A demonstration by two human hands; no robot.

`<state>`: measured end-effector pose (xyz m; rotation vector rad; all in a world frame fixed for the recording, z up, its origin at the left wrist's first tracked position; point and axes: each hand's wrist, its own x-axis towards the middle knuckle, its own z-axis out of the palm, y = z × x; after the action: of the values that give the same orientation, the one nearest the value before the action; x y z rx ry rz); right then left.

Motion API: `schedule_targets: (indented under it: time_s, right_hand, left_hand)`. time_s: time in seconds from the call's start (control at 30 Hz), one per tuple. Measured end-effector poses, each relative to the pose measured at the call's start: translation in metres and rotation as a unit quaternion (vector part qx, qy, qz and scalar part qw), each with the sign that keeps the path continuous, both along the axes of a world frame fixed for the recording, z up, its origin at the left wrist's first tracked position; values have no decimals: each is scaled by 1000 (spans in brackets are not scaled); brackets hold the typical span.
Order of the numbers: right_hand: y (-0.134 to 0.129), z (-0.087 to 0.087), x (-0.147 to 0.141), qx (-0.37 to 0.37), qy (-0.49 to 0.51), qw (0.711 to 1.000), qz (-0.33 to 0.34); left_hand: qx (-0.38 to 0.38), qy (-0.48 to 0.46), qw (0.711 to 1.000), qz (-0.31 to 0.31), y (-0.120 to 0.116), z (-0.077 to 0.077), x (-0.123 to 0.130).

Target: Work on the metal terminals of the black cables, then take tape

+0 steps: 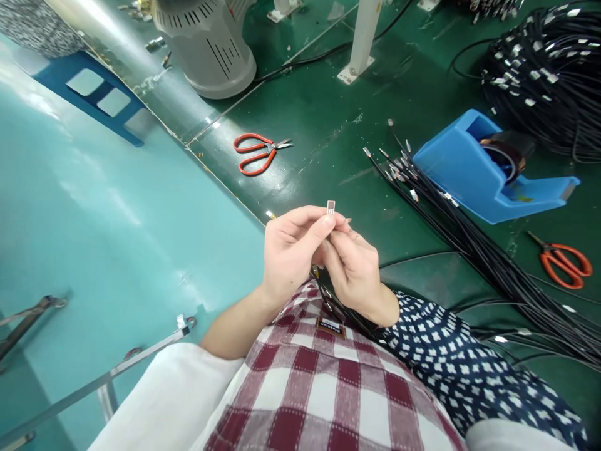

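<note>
A small flat metal connector plug (331,206) sticks up between my fingertips, above the apron. My left hand (292,252) pinches it between thumb and forefinger, the thumb lying across its lower end. Close against it, my right hand (353,270) is closed with thumb and fingers pressed together; what it grips is hidden. Thin black cables (345,311) run below my hands across the checked apron (323,369). Another small connector tip (270,215) shows just behind my left hand at the bench edge.
On the green bench (323,119) lie red-handled scissors (257,153) and orange-handled snips (563,263). A blue tape dispenser (462,156) stands by a bundle of black cables (493,263). Behind are a coiled cable heap (549,75), a white post (364,41) and a grey machine (206,50).
</note>
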<state>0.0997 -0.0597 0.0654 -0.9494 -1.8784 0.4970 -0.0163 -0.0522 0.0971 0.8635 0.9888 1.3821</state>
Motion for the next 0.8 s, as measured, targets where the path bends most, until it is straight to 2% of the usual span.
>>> schedule_targets:
  time_s: [0.8]
  right_hand:
    - [4,3,0,-2,13,1000,-6]
  left_hand:
    - [-24,-11,1000,-11,5,8,2]
